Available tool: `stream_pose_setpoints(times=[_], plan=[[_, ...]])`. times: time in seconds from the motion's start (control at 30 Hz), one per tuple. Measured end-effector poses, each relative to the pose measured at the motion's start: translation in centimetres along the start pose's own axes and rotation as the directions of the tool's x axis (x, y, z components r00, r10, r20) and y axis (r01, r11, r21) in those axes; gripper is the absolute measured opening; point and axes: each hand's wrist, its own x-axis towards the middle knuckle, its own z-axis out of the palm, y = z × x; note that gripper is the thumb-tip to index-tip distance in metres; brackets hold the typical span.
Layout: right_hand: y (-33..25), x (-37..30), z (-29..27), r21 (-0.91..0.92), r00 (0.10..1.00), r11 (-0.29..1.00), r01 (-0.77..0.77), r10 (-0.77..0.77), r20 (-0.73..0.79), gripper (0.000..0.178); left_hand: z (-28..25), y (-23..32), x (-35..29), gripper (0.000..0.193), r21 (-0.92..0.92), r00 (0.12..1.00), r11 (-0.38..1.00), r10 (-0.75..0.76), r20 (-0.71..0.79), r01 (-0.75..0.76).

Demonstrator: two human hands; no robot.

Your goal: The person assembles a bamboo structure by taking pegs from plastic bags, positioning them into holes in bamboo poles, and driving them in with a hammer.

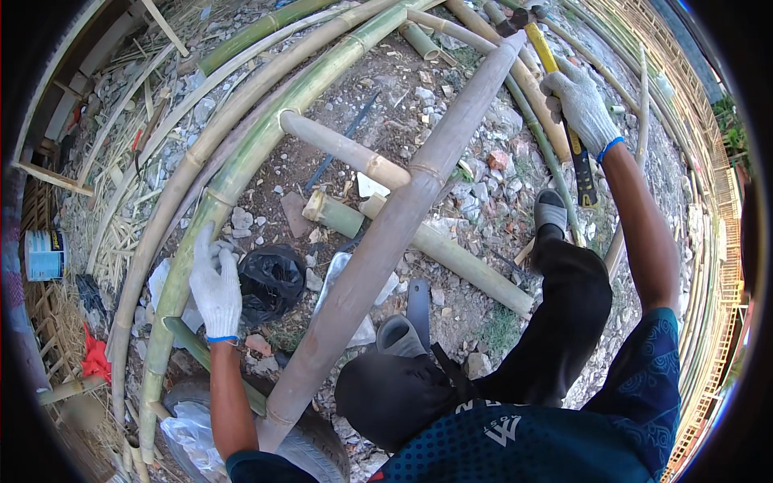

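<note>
My right hand (pixel 584 101), in a white knit glove with a blue cuff, grips a hammer (pixel 544 48) by its black and yellow handle. The hammer's dark head is beside the upper end of a thick grey-brown bamboo pole (pixel 378 233), which slants across the middle. My left hand (pixel 216 290), gloved alike, lies along the edge of a long green bamboo pole (pixel 256 149). One finger points up along that pole and the others bend slightly; nothing shows in them. Between the two poles runs a short bamboo crosspiece (pixel 342 150).
A cut green bamboo piece (pixel 467 266) lies under the grey pole. Near my left hand are a black plastic bag (pixel 272 282) and a tire (pixel 310 451). A saw blade (pixel 418 310) lies by my foot. Rubble covers the ground, and more bamboo poles (pixel 169 201) stretch along the left.
</note>
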Motion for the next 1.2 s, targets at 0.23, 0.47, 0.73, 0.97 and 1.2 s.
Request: stream_pose_setpoints(times=[0.23,0.47,0.73,0.97,1.2], plan=[[10.1,8.9,-0.1,-0.096,0.966,0.983,0.158,-0.174,-0.194,0.046,4.7,13.2,4.8,0.028,-0.465,0.965,0.86,-0.11,0.238,0.213],[19.0,16.7,-5.1,-0.098,0.996,0.991,0.088,-0.09,-0.021,0.061,24.8,34.7,15.0,0.021,-0.632,0.937,0.751,0.053,0.345,0.19],[22.0,25.9,-9.7,0.045,0.956,0.984,0.174,-0.179,0.231,0.062,45.6,46.0,22.7,0.023,-0.642,0.973,0.759,0.052,0.224,0.107],[25.1,29.5,-9.2,0.19,0.88,0.972,0.14,-0.21,0.427,0.067,48.2,49.0,23.1,0.028,-0.455,0.956,0.868,-0.07,0.286,0.2],[25.4,29.0,-8.8,0.276,0.859,0.928,0.251,-0.345,0.378,0.07,48.1,49.3,23.2,0.029,-0.409,0.962,0.895,-0.071,0.264,0.179]])
